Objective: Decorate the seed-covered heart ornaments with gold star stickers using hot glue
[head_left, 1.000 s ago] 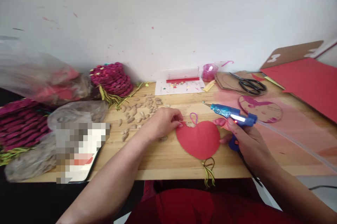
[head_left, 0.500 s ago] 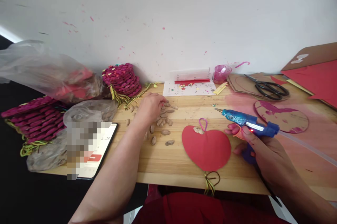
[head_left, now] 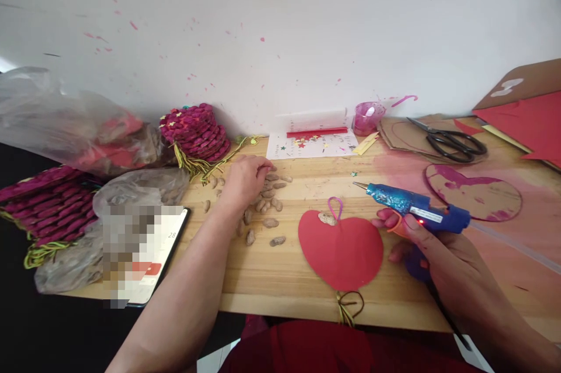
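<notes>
My right hand point(head_left: 442, 262) is closed around the handle of a blue glue gun point(head_left: 416, 207), with fingers at its orange trigger. Its metal nozzle points left, above the table and apart from the red paper heart point(head_left: 342, 250). That heart lies flat with a peanut point(head_left: 326, 218) at its upper left, a pink loop point(head_left: 335, 208) on top and a yellow-green tassel point(head_left: 346, 308) below. My left hand point(head_left: 248, 181) is down over loose peanuts point(head_left: 270, 223), fingers curled together; whatever lies between the fingertips is hidden.
Left stand purple braided bundles point(head_left: 197, 133), plastic bags point(head_left: 135, 189) and a phone point(head_left: 162, 262). Behind lie a paper with star sequins point(head_left: 315, 148) and a pink cup point(head_left: 367, 118). At right are black scissors point(head_left: 456, 145), a cardboard heart point(head_left: 477, 192) and red sheets point(head_left: 526, 121).
The view has shifted slightly, so most things appear a little farther left. My left hand stays over the peanuts with fingers curled; my right hand keeps the glue gun in nearly the same place.
</notes>
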The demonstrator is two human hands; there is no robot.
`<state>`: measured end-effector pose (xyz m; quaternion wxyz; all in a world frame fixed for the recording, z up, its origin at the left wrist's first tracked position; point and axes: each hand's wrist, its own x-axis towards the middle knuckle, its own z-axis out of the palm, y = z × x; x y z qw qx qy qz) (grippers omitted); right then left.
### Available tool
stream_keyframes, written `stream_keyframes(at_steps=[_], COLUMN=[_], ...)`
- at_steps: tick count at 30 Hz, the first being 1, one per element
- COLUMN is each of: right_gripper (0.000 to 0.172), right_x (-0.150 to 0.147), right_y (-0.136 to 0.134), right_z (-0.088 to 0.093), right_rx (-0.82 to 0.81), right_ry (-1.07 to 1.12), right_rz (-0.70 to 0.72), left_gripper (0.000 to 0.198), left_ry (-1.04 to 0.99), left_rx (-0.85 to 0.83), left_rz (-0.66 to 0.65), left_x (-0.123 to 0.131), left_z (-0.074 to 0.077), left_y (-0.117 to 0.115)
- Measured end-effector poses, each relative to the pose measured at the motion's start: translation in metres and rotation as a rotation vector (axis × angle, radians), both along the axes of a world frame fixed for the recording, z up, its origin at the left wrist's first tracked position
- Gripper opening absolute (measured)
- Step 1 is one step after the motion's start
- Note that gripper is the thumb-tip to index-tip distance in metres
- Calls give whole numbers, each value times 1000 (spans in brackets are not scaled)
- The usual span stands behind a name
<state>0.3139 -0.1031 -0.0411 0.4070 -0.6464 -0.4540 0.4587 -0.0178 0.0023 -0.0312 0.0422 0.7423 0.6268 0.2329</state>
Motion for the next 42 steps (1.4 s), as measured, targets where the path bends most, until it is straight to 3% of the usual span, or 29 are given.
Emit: stream_keyframes(at_steps=[4,12,14,18,20,27,31,37,42], right_gripper=[56,61,62,59,57,55,56,55,51], right_x=[1,5,5,2,1,1,1,1,0], right_y=[1,-3,-3,-2,-2,-3,-3,-3,-2], right_z=[0,-3,-4,-1,2,3,3,6,5], right_rx=[-23,-54,-55,-51,-41,-23,-36,-31,-3], right_ry=[-25,-81,-81,-79,-71,-41,-53,-44,-21], right_rz=[7,-6,-1,-9,-10,-2,-8,-6,13], left_gripper=[19,21,25,34,36,19,31,18,13], left_ry=[46,21,-20,38,89,76,21,53,59], left_rx=[-59,-79,-82,-45,-64,-122,-84,-24,-52], left_rz=[-19,212,168,-89,-150,6,145,-36,-30], left_x=[5,15,9,-3,-6,-4,-4,-1,1], left_z=[-4,-1,0,-1,-3,6,11,1,-3], left_y=[-1,-1,-1,2,4,2,-2,2,4])
